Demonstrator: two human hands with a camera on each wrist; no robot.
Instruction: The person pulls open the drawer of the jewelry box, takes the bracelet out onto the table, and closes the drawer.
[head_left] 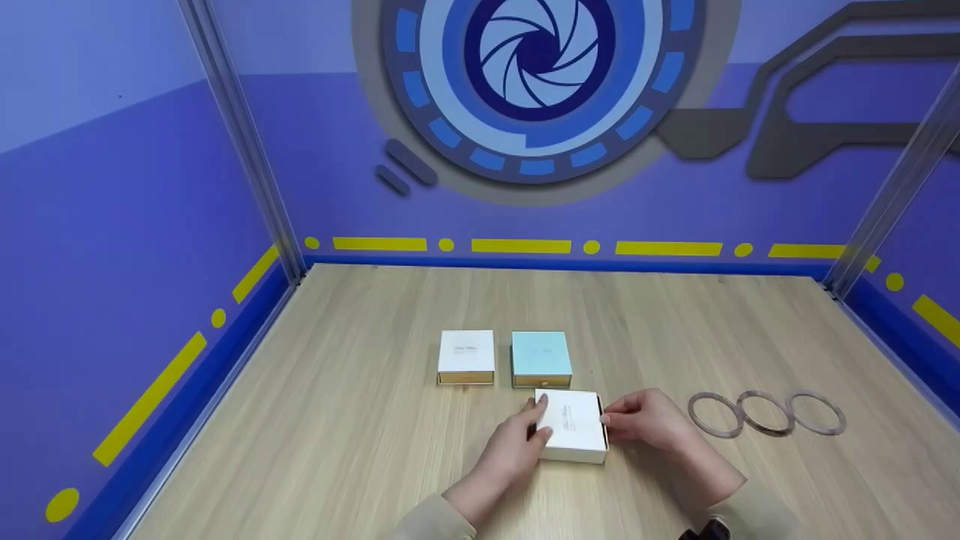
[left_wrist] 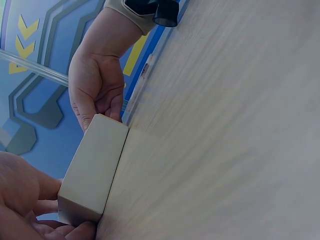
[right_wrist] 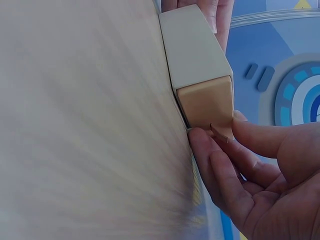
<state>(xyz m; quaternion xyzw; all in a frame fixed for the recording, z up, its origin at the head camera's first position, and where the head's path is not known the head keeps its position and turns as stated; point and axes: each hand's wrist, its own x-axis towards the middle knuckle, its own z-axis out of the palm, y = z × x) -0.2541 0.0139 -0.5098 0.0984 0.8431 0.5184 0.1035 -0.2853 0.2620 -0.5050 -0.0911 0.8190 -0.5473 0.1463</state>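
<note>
A white drawer-style box (head_left: 574,431) with small print on top lies flat on the table before me. My left hand (head_left: 506,446) grips its left end, thumb and fingers around the edges. At the other end, my right hand (head_left: 651,420) has its thumb and fingers on the edges of the drawer front. That tan drawer front (right_wrist: 205,102) looks nearly flush with the sleeve in the right wrist view. A small ribbon tab (right_wrist: 218,134) pokes out among the right fingers; whether they pinch it is hard to see.
Behind the held box sit another white box (head_left: 466,351) and a pale teal box (head_left: 541,352), side by side. Three bangles lie in a row at right: left (head_left: 724,433), middle (head_left: 772,431) and right (head_left: 825,431). Blue-purple panels (head_left: 322,165) enclose the wooden table (head_left: 337,420).
</note>
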